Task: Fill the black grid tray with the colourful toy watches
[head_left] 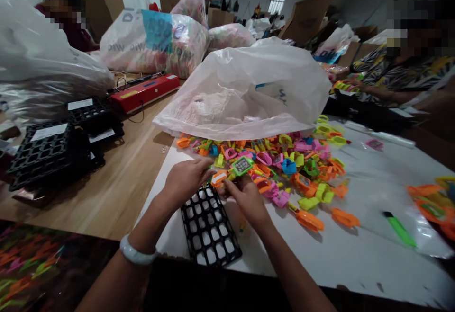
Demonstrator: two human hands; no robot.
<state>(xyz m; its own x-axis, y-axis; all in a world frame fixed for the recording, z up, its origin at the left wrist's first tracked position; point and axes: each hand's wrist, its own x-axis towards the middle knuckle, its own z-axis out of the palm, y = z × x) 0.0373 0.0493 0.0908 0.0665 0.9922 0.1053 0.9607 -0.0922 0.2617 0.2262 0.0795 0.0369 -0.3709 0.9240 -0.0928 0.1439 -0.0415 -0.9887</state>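
My left hand (pixel 185 179) has its fingers curled in at the left end of a small orange plastic toy piece (pixel 218 178) with a white patch. My right hand (pixel 249 200) pinches that piece from the right, thumb pointing up at it; its other fingers are partly hidden. Just beyond my fingers is a green watch-like toy piece (pixel 242 165) with a patterned square face. Below the hands, a black grid tray (pixel 204 222) with open cells lies on the white tabletop. A heap of bright plastic toy pieces (pixel 263 158) spreads behind and to the right.
A large translucent bag (pixel 249 89) lies behind the heap. At left are stacked black trays (pixel 42 146) and a red bar-shaped device (pixel 145 93) with a cable. A green-handled tool (pixel 400 229) lies at right. Another person's arm (pixel 377 93) is at far right; another person sits at far left.
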